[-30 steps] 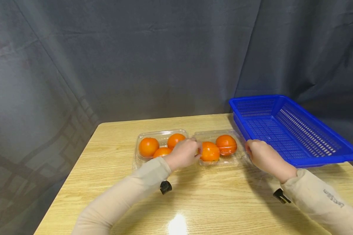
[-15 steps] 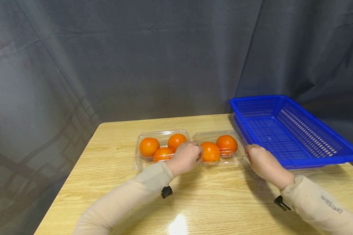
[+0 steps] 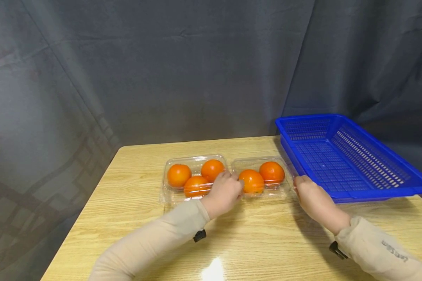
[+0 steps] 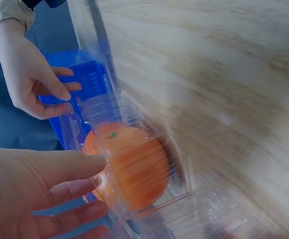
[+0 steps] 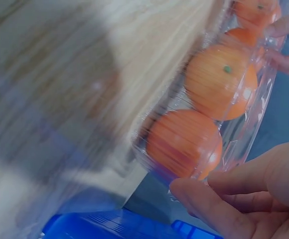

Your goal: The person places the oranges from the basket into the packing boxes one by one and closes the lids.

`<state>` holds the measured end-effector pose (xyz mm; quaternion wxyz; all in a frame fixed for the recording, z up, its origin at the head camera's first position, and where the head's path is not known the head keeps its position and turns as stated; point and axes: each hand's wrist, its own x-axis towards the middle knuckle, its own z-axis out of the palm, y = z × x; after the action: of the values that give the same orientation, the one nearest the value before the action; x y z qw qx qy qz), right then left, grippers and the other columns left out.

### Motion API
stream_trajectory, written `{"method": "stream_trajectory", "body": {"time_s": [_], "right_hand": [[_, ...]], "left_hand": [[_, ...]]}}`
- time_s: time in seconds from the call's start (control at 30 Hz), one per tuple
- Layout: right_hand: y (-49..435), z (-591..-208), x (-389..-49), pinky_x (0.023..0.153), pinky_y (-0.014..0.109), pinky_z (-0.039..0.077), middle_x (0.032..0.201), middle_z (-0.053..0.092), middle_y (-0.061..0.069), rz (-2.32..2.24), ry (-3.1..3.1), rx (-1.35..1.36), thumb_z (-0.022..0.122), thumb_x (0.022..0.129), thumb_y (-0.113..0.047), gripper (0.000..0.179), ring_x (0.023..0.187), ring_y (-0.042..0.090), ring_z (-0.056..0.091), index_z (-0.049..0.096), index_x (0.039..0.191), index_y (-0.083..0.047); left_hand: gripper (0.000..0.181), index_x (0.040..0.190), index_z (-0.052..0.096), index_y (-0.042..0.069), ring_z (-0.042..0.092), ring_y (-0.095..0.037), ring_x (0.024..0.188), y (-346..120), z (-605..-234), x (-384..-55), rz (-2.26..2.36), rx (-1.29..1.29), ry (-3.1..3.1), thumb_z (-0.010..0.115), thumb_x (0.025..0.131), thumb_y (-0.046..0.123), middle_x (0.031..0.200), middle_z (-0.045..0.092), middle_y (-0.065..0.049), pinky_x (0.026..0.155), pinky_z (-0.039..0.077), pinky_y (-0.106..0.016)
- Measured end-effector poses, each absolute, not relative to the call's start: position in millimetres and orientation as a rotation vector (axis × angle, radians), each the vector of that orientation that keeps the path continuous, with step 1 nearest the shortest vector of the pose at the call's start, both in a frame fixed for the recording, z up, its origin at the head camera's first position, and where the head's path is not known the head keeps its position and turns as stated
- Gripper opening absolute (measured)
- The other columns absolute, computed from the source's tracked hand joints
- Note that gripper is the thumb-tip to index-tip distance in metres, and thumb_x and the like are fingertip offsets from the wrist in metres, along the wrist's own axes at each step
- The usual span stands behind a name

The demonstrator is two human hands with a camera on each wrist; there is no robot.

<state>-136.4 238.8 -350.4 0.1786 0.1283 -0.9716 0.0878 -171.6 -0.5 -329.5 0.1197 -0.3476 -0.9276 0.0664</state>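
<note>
Two clear plastic fruit boxes stand side by side on the table. The left box (image 3: 193, 158) shows three oranges (image 3: 179, 176); in the right box (image 3: 254, 159) two oranges (image 3: 272, 173) are visible. My left hand (image 3: 222, 195) pinches the right box at its left end, and its forearm passes over the front of the left box. At the opposite end my right hand (image 3: 314, 201) pinches the clear plastic edge between thumb and fingers; its fingertips (image 5: 187, 191) show at the corner beside an orange in the right wrist view.
A blue perforated basket (image 3: 379, 192) stands at the right of the wooden table (image 3: 144, 156), just beyond my right hand. A dark grey curtain (image 3: 197, 78) hangs behind the table's far edge.
Both hands keep their hold at the two ends of the right box and have shifted only slightly. The boxes and oranges stay nearly in place.
</note>
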Motion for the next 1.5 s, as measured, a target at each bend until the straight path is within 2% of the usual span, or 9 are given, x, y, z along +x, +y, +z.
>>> {"method": "stream_trajectory", "body": {"time_s": [0.17,0.33,0.63,0.8,0.97,1.3,1.5], "right_hand": [[239,-357,-137,0.047,0.037,0.049,0.072,0.051,0.015,0.236,-2.721,0.374,0.06,0.078,0.008,0.01,0.062,0.03,0.058,0.05,0.078,0.005],[240,-363,-136,0.047,0.038,0.05,0.071,0.052,0.016,0.229,-2.661,0.389,0.062,0.076,0.008,0.011,0.062,0.03,0.058,0.052,0.078,0.006],[241,-364,-135,0.05,0.038,0.051,0.074,0.053,0.016,0.231,-2.618,0.41,0.063,0.067,0.014,0.018,0.065,0.031,0.058,0.053,0.08,0.006],[241,-364,-134,0.053,0.037,0.053,0.077,0.054,0.019,0.253,-2.65,0.401,0.069,0.062,0.013,0.027,0.067,0.032,0.059,0.052,0.083,0.008],[241,-367,-134,0.051,0.035,0.052,0.078,0.051,0.019,0.244,-2.666,0.388,0.073,0.063,0.01,0.031,0.065,0.03,0.058,0.05,0.084,0.007],[240,-369,-133,0.051,0.037,0.052,0.079,0.051,0.019,0.28,-2.625,0.376,0.071,0.064,0.011,0.029,0.067,0.031,0.057,0.05,0.084,0.006],[239,-374,-135,0.044,0.037,0.048,0.081,0.049,0.019,0.252,-2.611,0.324,0.07,0.067,0.009,0.029,0.057,0.032,0.056,0.048,0.085,0.006]], "left_hand": [[0.016,0.091,0.071,0.018,0.064,-0.02,0.096,0,-334,-169,0.251,-1.004,-2.681,0.07,0.081,0.031,0.106,0.068,-0.006,0.096,0.047,-0.035],[0.015,0.094,0.072,0.016,0.064,-0.022,0.102,1,-339,-167,0.292,-0.999,-2.654,0.071,0.08,0.023,0.113,0.067,-0.01,0.099,0.047,-0.037],[0.018,0.092,0.07,0.016,0.065,-0.02,0.099,3,-345,-164,0.37,-0.983,-2.584,0.074,0.075,0.013,0.099,0.069,-0.003,0.099,0.047,-0.036],[0.019,0.09,0.068,0.018,0.065,-0.017,0.093,3,-347,-162,0.383,-0.98,-2.548,0.075,0.073,0.012,0.094,0.068,0.0,0.098,0.047,-0.035],[0.021,0.09,0.068,0.018,0.065,-0.016,0.091,4,-348,-161,0.388,-0.972,-2.526,0.075,0.072,0.012,0.092,0.068,0.001,0.098,0.047,-0.035],[0.02,0.09,0.068,0.02,0.065,-0.012,0.085,5,-353,-162,0.39,-0.966,-2.502,0.075,0.073,0.013,0.087,0.067,0.004,0.097,0.048,-0.033],[0.02,0.084,0.067,0.022,0.063,-0.009,0.077,6,-354,-163,0.412,-0.945,-2.477,0.077,0.07,0.013,0.08,0.064,0.007,0.087,0.049,-0.026]]}}
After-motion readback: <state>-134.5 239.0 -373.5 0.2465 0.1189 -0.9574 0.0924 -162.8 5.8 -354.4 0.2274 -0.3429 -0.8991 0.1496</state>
